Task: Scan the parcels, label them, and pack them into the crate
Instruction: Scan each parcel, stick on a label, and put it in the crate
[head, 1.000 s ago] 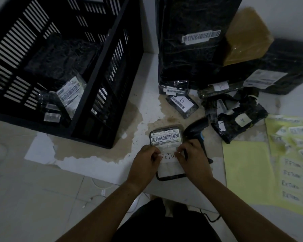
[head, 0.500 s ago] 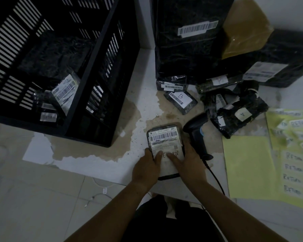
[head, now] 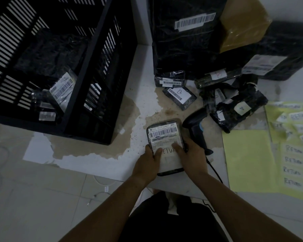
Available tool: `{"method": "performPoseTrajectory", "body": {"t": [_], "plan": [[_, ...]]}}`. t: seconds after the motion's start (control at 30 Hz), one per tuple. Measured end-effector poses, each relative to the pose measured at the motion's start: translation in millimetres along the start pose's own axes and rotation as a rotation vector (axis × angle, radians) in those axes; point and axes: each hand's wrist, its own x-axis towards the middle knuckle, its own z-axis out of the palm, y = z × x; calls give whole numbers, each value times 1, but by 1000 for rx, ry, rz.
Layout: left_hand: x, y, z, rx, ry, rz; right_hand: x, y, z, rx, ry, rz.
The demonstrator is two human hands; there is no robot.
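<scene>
Parcel point(head: 164, 135) is at centre, near side, held btwn both hands: left hand point(head: 147, 165) grips its left edge, right hand point(head: 193, 156) its right edge, both thumbs point(head: 158, 152) pressed on the handwritten RETURN label point(head: 169, 154) across its near half. Scanner point(head: 195, 125) lies just right of it. Black crate point(head: 87, 58) stands far left w/ labelled parcels point(head: 63, 89) inside, yellow label sheet point(head: 248, 159) at right, loose parcels point(head: 238, 110) piled far right.

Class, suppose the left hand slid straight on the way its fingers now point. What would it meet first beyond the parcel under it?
Probably the scanner. The left hand points up and right across the parcel toward the scanner's head, though depth is unclear.
</scene>
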Motion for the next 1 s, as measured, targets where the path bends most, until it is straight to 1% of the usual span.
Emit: {"method": "performPoseTrajectory", "body": {"t": [0.13,0.2,0.27,0.33,0.4,0.5,0.53,0.6,0.67,0.7,0.77,0.87,0.93,1.0], "plan": [[-5,1,-8,38,-48,-9,2,-8,-5,-65,-34,34],[-14,6,-17,44,-55,30,-7,-16,-13,-21,-42,20],[-22,14,-34,38,-34,85,-16,-31,-27,118,-75,-11],[-30,28,-57,7,-30,155,-24,-51,-46,278,-172,-1],[-45,49,-82,-26,-65,252,-33,-69,-65,378,-248,22],[-82,81,-116,-24,-120,477,-43,-89,-89,460,-203,33],[-95,88,-129,5,-94,560,-43,-94,-94,488,-181,35],[-112,97,-158,129,44,739,-40,-106,-102,544,-163,77],[-115,93,-189,342,269,887,-36,-120,-106,564,-144,123],[-111,86,-207,440,376,910,-34,-128,-106,558,-139,123],[-100,63,-245,568,499,862,-29,-147,-101,570,-146,108],[-86,18,-299,777,565,718,-23,-179,-88,614,-194,88],[-80,4,-322,876,582,710,-17,-204,-82,616,-247,62],[-74,12,-336,910,533,756,-7,-230,-78,608,-277,23]]}}
